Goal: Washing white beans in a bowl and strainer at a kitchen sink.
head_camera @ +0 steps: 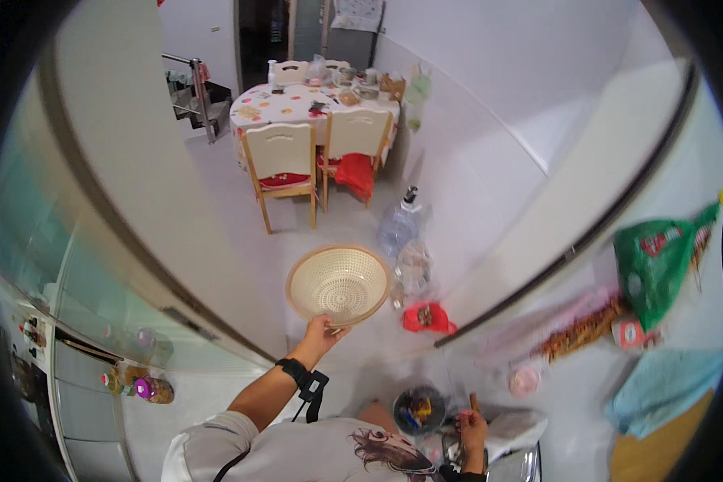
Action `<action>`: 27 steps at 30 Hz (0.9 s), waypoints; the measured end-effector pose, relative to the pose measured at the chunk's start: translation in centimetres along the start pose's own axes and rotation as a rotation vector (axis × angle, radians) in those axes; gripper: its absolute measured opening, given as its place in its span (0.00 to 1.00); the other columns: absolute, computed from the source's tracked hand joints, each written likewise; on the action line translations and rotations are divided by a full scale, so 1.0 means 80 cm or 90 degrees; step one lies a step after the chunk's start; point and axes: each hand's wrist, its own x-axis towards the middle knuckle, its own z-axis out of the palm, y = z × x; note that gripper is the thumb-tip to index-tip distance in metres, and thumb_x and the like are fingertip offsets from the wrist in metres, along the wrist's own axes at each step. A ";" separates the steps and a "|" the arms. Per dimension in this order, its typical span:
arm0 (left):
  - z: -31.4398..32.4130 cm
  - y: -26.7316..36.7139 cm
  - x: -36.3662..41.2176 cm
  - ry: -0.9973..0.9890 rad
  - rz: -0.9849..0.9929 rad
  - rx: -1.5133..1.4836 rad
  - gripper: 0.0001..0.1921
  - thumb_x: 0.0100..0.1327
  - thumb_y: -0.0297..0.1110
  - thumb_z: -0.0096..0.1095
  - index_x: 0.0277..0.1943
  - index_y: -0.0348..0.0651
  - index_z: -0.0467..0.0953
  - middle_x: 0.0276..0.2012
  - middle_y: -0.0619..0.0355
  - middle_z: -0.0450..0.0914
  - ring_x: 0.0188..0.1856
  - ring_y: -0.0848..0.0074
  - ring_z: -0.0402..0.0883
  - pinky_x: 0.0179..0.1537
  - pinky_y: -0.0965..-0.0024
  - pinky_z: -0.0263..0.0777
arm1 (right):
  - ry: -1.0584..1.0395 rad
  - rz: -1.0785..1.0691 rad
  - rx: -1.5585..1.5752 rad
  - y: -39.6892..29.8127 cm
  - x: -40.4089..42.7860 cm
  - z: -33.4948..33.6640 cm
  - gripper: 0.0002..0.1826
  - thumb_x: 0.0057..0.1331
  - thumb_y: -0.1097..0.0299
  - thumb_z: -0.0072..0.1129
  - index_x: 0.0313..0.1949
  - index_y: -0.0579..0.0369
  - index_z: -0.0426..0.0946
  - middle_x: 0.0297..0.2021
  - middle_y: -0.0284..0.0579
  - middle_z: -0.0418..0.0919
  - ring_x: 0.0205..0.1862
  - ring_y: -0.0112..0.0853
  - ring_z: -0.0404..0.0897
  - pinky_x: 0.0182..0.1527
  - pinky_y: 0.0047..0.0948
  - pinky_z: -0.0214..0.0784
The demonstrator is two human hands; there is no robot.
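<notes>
My left hand (323,337) grips the near rim of a cream plastic colander (339,286) with a tan edge, held out in front of me over the floor; no contents show in it. My right hand (471,425) is low at the right, beside my body, next to a thin brown stick-like thing (473,402); whether the fingers hold it is not clear. Left of that hand stands a dark round bin (419,410) with colourful waste in it. A white plastic bag (512,429) lies just right of the hand.
Ahead, past a sliding-door opening, are a dining table (289,111) and chairs (280,150). Right of the colander stand a large water bottle (397,229) and a red bag (425,318). Jars (156,390) stand at left. A green bag (654,265) hangs at right above a blue cloth (663,391).
</notes>
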 end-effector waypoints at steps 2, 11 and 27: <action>0.001 0.034 0.057 0.044 0.029 -0.107 0.21 0.49 0.22 0.47 0.49 0.35 0.63 0.51 0.45 0.68 0.56 0.53 0.68 0.55 0.44 0.70 | -0.061 0.083 0.136 -0.051 0.094 0.022 0.05 0.65 0.75 0.51 0.38 0.59 0.75 0.29 0.42 0.79 0.26 0.25 0.76 0.29 0.23 0.70; 0.005 0.187 0.230 0.240 0.258 -0.239 0.15 0.51 0.21 0.46 0.44 0.35 0.64 0.44 0.46 0.70 0.48 0.55 0.72 0.49 0.51 0.74 | -0.241 -0.137 0.145 -0.233 0.491 0.171 0.07 0.65 0.76 0.50 0.41 0.61 0.75 0.31 0.42 0.79 0.31 0.24 0.77 0.34 0.22 0.72; -0.041 0.598 0.418 0.327 0.529 -0.396 0.27 0.51 0.16 0.44 0.57 0.32 0.55 0.51 0.42 0.63 0.50 0.52 0.70 0.43 0.48 0.77 | -0.619 -0.308 0.180 -0.695 0.798 0.698 0.13 0.69 0.67 0.49 0.47 0.62 0.72 0.37 0.43 0.79 0.38 0.26 0.78 0.43 0.23 0.71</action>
